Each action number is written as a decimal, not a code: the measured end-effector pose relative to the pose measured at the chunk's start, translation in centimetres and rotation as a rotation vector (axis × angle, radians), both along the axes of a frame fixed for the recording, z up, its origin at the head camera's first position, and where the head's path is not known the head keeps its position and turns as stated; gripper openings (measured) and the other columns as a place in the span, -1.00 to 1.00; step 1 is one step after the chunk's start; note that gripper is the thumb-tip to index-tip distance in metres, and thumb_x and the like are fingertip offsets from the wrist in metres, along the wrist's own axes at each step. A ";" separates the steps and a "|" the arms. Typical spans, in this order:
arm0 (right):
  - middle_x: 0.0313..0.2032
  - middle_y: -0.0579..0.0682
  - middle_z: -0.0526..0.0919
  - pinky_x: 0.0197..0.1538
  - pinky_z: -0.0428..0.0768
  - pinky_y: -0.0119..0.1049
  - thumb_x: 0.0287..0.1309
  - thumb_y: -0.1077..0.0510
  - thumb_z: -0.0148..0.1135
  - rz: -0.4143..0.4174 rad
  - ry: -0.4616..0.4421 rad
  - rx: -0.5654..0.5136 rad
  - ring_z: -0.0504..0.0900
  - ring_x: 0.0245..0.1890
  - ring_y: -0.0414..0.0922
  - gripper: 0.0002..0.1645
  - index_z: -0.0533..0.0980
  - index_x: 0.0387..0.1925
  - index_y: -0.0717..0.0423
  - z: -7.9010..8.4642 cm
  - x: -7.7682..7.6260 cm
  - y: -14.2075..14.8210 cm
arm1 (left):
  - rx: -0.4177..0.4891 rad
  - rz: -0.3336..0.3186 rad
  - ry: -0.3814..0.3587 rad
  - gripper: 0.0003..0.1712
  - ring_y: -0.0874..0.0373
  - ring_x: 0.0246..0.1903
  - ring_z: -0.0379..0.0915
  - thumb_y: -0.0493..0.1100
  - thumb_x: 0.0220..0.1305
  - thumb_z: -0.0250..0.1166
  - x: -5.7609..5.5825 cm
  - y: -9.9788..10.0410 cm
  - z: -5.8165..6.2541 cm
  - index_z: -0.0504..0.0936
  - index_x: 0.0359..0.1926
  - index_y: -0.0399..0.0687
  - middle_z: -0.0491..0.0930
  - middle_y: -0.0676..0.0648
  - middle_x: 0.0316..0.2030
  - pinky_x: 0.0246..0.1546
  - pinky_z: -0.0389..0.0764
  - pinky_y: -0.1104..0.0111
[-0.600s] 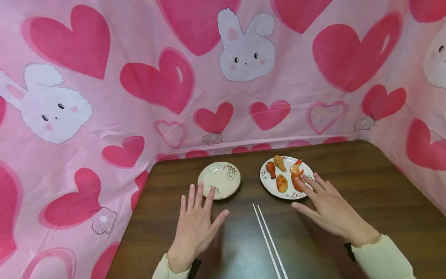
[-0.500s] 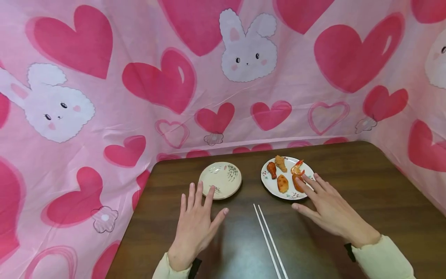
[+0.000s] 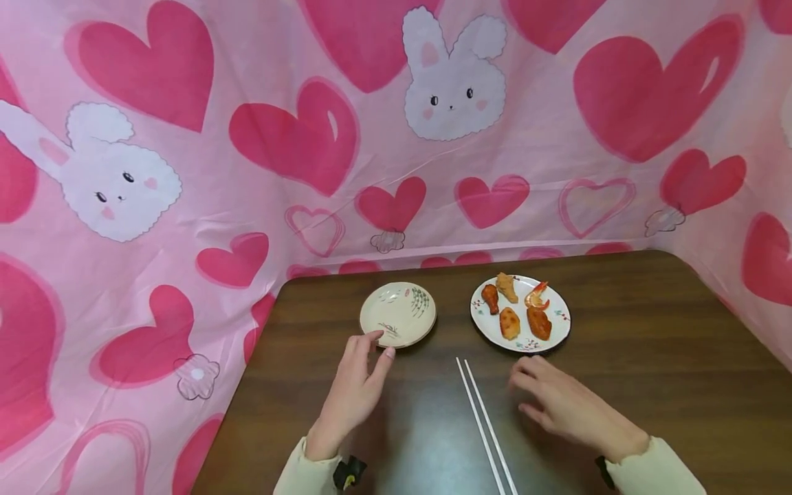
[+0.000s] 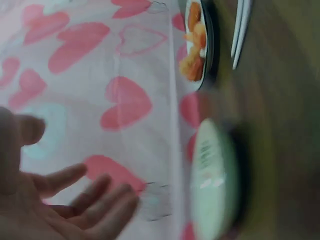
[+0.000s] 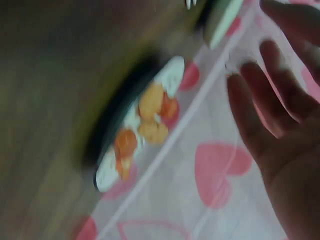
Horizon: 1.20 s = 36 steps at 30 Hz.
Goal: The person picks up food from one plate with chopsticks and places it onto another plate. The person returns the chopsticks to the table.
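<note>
My left hand (image 3: 350, 395) hovers over the table just in front of a small cream dish (image 3: 396, 313) with a painted plant pattern. Its fingers are loosely bent and hold nothing. On the other side, my right hand (image 3: 566, 402) is in the air in front of a white plate (image 3: 559, 299), fingers relaxed and slightly curled, with nothing in them. Between the hands lies a pair of white chopsticks (image 3: 480, 426). On the plate are a small drumstick (image 3: 490, 298), a fried chicken piece (image 3: 507, 287), a shrimp (image 3: 537, 296) and two browned pieces (image 3: 510, 323).
A dark wooden table (image 3: 637, 323) carries everything. Pink cloth (image 3: 260, 165) printed with hearts and rabbits hangs behind it and along both sides. The dish and plate stand near the table's far edge, with a gap between them.
Both hands were spread flat with straight fingers; now the fingers are bent. The right hand has drawn back from over the plate, uncovering the food. The head view has shifted slightly.
</note>
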State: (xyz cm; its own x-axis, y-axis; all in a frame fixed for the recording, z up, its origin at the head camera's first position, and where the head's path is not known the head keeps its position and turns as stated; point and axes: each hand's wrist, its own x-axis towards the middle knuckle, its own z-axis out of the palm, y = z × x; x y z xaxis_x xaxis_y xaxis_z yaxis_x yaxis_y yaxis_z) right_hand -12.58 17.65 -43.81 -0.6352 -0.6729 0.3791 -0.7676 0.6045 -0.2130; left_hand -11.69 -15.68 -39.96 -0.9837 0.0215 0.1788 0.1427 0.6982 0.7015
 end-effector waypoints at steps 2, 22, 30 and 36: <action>-0.26 -0.30 0.42 -0.27 0.56 -0.38 -0.10 0.13 0.48 0.021 -0.123 0.060 0.40 -0.26 -0.34 -0.68 0.53 -0.28 -0.14 -0.5 0.4 -0.5 | 0.147 0.028 -0.048 -0.57 0.15 -0.13 0.51 0.05 0.40 0.11 -0.7 -0.3 -0.8 0.45 0.18 -0.04 0.50 -0.06 -0.12 -0.09 0.60 0.29; -0.16 -0.31 0.41 -0.29 0.39 -0.61 -0.06 0.30 0.40 0.240 -0.367 0.084 0.31 -0.24 -0.40 -0.61 0.58 -0.27 -0.26 -4.5 2.9 -4.3 | 0.699 0.291 -0.380 -0.37 0.16 -0.50 0.63 -0.04 0.49 -0.05 -6.4 -1.2 -8.6 -0.02 0.39 -0.23 0.60 -0.20 -0.30 -0.41 0.74 0.29; -0.20 -0.36 0.41 -0.31 0.33 -0.60 -0.01 0.28 0.37 0.260 -0.426 0.170 0.26 -0.28 -0.42 -0.65 0.56 -0.30 -0.30 -4.8 2.8 -4.7 | 0.821 0.280 -0.397 -0.39 0.12 -0.54 0.64 -0.07 0.50 -0.09 -7.8 -0.6 -9.5 -0.07 0.39 -0.24 0.60 -0.23 -0.35 -0.40 0.75 0.23; -0.27 -0.36 0.41 -0.30 0.35 -0.59 0.04 0.26 0.31 0.268 -0.305 0.163 0.27 -0.29 -0.40 -0.71 0.57 -0.34 -0.27 -4.9 2.8 -5.3 | 0.818 0.279 -0.402 -0.34 0.09 -0.54 0.66 -0.11 0.50 -0.09 -8.3 -0.8 -10.0 -0.17 0.41 -0.25 0.62 -0.25 -0.36 -0.39 0.75 0.21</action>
State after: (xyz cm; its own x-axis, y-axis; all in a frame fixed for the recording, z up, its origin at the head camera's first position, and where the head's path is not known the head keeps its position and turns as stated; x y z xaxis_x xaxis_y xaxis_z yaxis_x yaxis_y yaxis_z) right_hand -9.77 12.39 -48.75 -0.4961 -0.8649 0.0766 -0.8188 0.4366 -0.3727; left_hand -20.02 -16.51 -49.94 -0.9256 -0.2047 -0.3185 -0.3133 -0.0581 0.9479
